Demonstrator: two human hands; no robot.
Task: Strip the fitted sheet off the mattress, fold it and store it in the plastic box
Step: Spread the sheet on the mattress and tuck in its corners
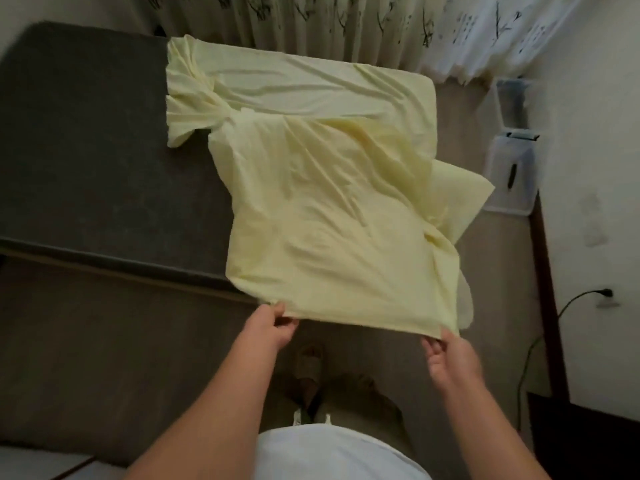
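Note:
The pale yellow fitted sheet (322, 188) lies rumpled and doubled over the right part of the dark grey mattress (86, 150). Its far end still wraps the mattress's far right corner. The near edge hangs past the mattress side, stretched between my hands. My left hand (273, 327) pinches the near left corner of the sheet. My right hand (446, 355) grips the near right corner. A clear plastic box (510, 178) with its lid (512, 102) propped behind it stands on the floor at the right, by the wall.
Patterned curtains (311, 22) hang behind the bed. A black cable (530, 348) runs down from a wall socket (606, 296) on the right. My feet in sandals (311, 372) stand on the floor strip between bed and wall.

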